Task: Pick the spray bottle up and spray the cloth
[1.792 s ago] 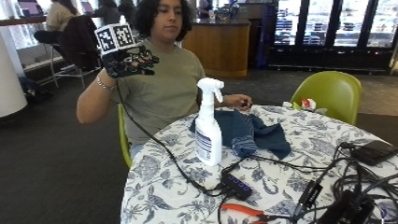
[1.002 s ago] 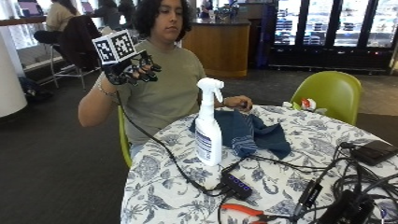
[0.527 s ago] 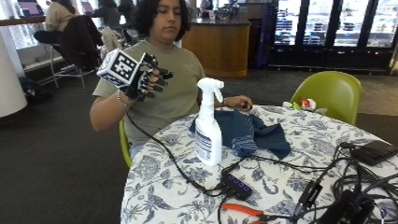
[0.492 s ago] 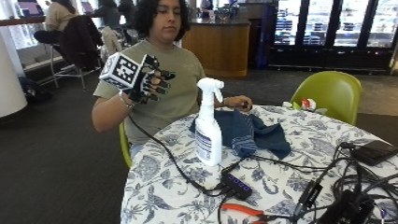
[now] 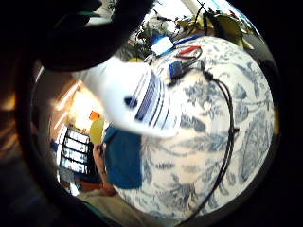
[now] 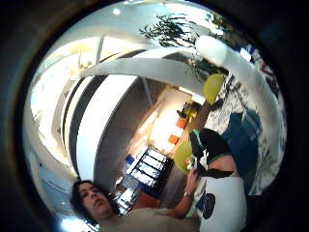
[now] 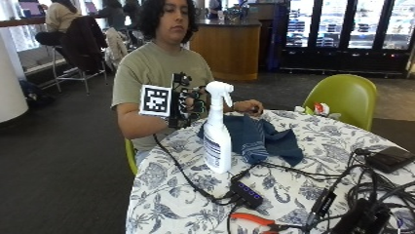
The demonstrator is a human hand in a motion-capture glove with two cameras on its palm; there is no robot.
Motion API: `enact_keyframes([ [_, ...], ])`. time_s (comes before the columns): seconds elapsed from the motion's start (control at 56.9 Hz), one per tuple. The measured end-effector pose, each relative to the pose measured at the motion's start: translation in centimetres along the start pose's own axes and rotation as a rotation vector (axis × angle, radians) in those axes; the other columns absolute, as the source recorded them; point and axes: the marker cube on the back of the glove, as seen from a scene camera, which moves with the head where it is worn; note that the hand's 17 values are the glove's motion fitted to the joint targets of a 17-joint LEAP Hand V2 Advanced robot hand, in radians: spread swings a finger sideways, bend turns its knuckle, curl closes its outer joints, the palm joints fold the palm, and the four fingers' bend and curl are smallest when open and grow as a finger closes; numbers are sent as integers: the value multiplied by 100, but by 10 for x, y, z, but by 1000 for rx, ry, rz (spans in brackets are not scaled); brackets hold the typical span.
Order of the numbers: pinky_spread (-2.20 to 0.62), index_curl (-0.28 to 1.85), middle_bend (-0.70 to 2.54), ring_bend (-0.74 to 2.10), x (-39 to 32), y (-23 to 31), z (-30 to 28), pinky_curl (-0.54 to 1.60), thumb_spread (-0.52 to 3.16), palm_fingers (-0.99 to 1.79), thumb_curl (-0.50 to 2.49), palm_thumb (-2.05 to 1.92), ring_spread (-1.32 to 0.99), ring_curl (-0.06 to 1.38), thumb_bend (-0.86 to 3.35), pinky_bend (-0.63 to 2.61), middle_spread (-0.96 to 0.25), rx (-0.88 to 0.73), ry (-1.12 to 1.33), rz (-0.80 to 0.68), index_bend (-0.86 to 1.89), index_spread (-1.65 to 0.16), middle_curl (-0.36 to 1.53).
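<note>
White spray bottle (image 7: 217, 129) stands upright near the surface's (image 7: 195, 209) edge closest to the seated person, blue cloth (image 7: 259, 139) bunched just beside it, gloved grip (image 7: 188, 105) raised next to the nozzle, fingers relaxed, grasping nothing, bare hand (image 7: 250, 107) on the cloth.

from my outside view the marker covers most of the right hand (image 7: 188, 105), so i cannot tell how its fingers are set. the spray bottle (image 7: 217, 127) hides part of the cloth (image 7: 259, 139) behind it. the bottle's label print is too small to read.
</note>
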Motion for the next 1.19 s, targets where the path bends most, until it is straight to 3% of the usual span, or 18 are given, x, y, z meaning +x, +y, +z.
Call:
enact_keyframes([
  [0.457, 11, 16, 27, 56, 21, -56, 42, 36, 88, 32, 41, 80, -1, 35, -4, 41, 8, 125, -29, 44, 7, -17, 36],
  [0.51, 10, 16, 27, 58, 20, -60, 45, 36, 87, 33, 41, 79, -1, 36, -4, 42, 8, 111, -32, 105, 7, -17, 36],
  [0.615, 8, 15, 28, 60, 30, -69, 51, 36, 87, 33, 40, 78, -2, 36, -3, 43, 8, 51, -18, 27, 8, -16, 37],
  [0.703, 7, 15, 26, 61, 34, -73, 56, 36, 87, 35, 41, 80, -2, 36, -2, 43, 8, -2, -24, 134, 10, -14, 36],
  [0.791, 7, 17, 26, 62, 36, -77, 58, 35, 88, 49, 42, 84, -3, 35, -1, 41, 9, -46, -76, 277, 14, -14, 36],
  [0.808, 6, 20, 37, 61, 36, -77, 57, 33, 89, 71, 43, 85, -4, 35, -1, 35, 6, -47, -90, 294, 22, -16, 40],
  [0.879, 5, 25, 46, 54, 33, -79, 54, 30, 91, 93, 44, 85, -6, 33, -2, 24, -1, -17, -147, 318, 27, -19, 42],
  [0.931, 3, 27, 51, 57, 28, -76, 50, 29, 89, 112, 46, 88, -8, 35, -1, 19, -6, 17, -176, 296, 27, -22, 45],
  [0.949, 4, 28, 47, 51, 26, -74, 47, 29, 91, 100, 45, 86, -8, 33, -2, 18, -6, 27, -180, 283, 26, -22, 44],
  [1.037, -9, 35, 51, 57, 11, -66, 25, 35, 75, 133, 52, 99, -12, 39, 2, 34, -11, 53, -192, 140, 27, -23, 48],
  [1.195, -22, 42, 56, 62, -42, -60, -14, 40, 57, 138, 60, 102, -16, 44, -1, 40, -16, -64, -180, 31, 35, -24, 52],
])
